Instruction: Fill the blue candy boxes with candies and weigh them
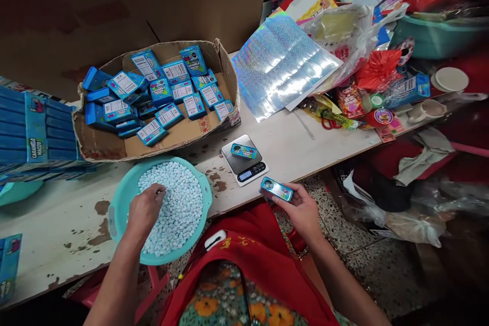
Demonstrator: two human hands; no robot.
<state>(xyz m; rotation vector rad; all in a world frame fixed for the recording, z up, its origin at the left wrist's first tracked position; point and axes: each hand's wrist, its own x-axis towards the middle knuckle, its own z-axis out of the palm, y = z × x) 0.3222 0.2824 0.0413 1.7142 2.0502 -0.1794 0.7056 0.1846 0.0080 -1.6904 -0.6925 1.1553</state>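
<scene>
My left hand (146,209) is over a turquoise basin (116,209) of small pale-blue candies (183,204). Its fingers are pinched together at the candies' surface; what they hold, if anything, is too small to name. My right hand (303,210) grips a small blue tin (275,189) with a printed lid, thumb and fingers around its right end. The tin is just in front of the table edge. Between the hands and farther back, a digital kitchen scale (243,159) with a lit display carries another such tin (243,151).
Behind the basin, a cut-down cardboard box (183,135) contains several blue candy boxes (152,132). More blue boxes (36,127) are stacked at the left. Shiny holographic sheets (284,63) lie behind the scale. Plastic bags (351,30), red scissors (331,123) and a cup (427,110) crowd the right.
</scene>
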